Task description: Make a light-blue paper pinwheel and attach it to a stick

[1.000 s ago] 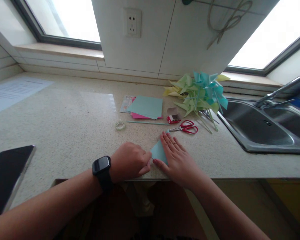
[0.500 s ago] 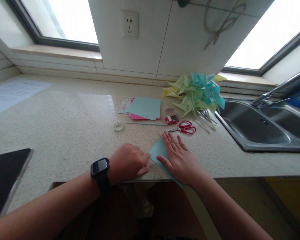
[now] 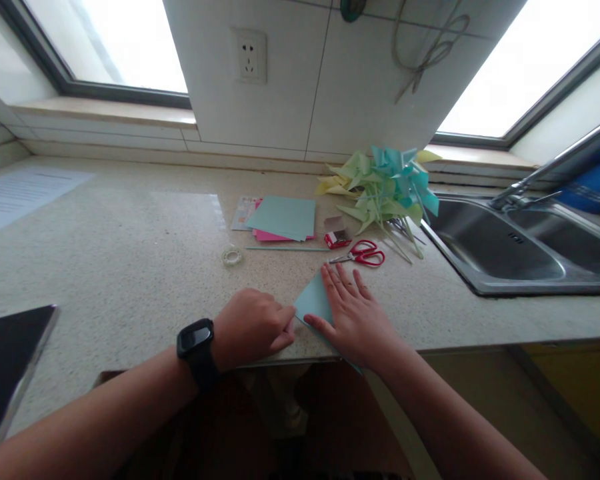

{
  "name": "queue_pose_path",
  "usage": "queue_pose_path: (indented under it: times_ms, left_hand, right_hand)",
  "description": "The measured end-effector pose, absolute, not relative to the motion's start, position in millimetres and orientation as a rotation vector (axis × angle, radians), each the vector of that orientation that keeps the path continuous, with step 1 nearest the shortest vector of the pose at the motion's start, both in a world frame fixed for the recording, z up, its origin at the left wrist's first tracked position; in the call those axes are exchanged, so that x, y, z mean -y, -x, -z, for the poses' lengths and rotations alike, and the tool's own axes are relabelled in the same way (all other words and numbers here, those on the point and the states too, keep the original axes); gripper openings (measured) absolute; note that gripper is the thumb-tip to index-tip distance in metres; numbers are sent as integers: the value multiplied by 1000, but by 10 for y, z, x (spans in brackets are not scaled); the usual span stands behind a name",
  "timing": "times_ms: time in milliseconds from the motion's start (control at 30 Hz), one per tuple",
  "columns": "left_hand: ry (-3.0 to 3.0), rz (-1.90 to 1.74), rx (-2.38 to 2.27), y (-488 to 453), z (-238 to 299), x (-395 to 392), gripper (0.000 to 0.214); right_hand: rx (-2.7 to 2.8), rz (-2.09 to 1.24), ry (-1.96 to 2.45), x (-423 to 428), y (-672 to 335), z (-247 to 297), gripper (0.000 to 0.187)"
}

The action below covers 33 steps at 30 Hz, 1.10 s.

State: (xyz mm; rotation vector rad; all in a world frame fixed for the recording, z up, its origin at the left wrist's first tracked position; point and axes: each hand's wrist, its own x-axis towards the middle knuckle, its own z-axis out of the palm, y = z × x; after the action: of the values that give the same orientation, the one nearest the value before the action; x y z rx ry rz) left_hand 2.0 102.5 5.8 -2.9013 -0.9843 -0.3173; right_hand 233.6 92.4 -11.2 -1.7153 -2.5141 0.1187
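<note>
A light blue sheet of paper (image 3: 314, 300), folded into a triangle, lies at the counter's front edge, its lower corner jutting past it. My right hand (image 3: 355, 317) is spread flat on the paper, fingers stretched out and thumb apart. At the paper's left corner, my left hand (image 3: 260, 321) is curled closed on the tip, a black watch on its wrist. Just beyond my right fingertips lie red-handled scissors (image 3: 366, 254). Behind them is a small open red box (image 3: 337, 239). A thin pale stick (image 3: 285, 249) and a roll of clear tape (image 3: 231, 256) lie further left.
A stack of green and pink paper (image 3: 285, 217) lies at the back. Several paper pinwheels (image 3: 385, 187) are heaped beside the steel sink (image 3: 485, 247). A dark tablet-like device (image 3: 15, 360) is at the left edge, with a printed sheet (image 3: 25, 193) behind it.
The whole view has shifted slightly. Both hands keep nearly the same places on the folded paper, with the right one still flat and the left one still curled.
</note>
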Motion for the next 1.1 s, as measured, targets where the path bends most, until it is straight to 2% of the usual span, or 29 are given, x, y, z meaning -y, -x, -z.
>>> queue_pose_path:
  times_ms: [200, 367, 533, 767, 933, 1100]
  left_hand:
    - [2896, 333, 980, -9, -62, -1018, 14]
    - [2887, 348, 963, -1, -67, -1025, 12]
    - [2880, 333, 918, 44, -88, -1108, 18]
    - [2845, 286, 953, 201, -104, -1286, 17]
    - [2764, 325, 1099, 195, -173, -1288, 35]
    - [2724, 360, 1196, -42, -332, -851, 44]
  right_hand:
    - [2477, -225, 1661, -934, -2370, 137, 96]
    - [2492, -278, 1575, -890, -2587, 16, 76]
    - [2632, -361, 1382, -702, -2821, -101, 57]
    - [2737, -281, 1239, -461, -2783, -63, 60]
    - [2676, -97, 1310, -348, -2602, 29, 63]
    - [2460, 13, 1423, -209, -2320, 151, 65]
